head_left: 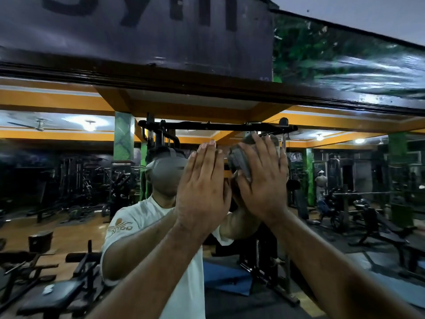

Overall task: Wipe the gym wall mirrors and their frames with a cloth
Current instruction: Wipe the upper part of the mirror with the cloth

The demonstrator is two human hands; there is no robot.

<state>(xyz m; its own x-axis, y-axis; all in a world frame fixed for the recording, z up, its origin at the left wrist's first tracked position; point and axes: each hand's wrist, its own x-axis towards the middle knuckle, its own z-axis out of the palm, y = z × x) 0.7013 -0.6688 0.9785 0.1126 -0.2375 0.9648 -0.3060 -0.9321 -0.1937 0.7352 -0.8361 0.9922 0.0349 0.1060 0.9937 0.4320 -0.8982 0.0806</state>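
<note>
The mirror (pixel 69 180) reflects weight benches, a cable machine and the person in a white shirt; its dark frame (pixel 161 77) runs overhead. The left hand (pixel 202 187) lies flat on the glass, fingers straight and together. The right hand (pixel 262 178) presses a grey cloth (pixel 239 160) against the mirror, fingers extended over it.

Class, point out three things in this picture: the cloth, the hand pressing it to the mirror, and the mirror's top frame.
cloth (pixel 239 161), head view, grey fold left of the fingers.
right hand (pixel 262 180), head view, back of the hand.
mirror's top frame (pixel 115 73), head view, dark wooden rail.
</note>
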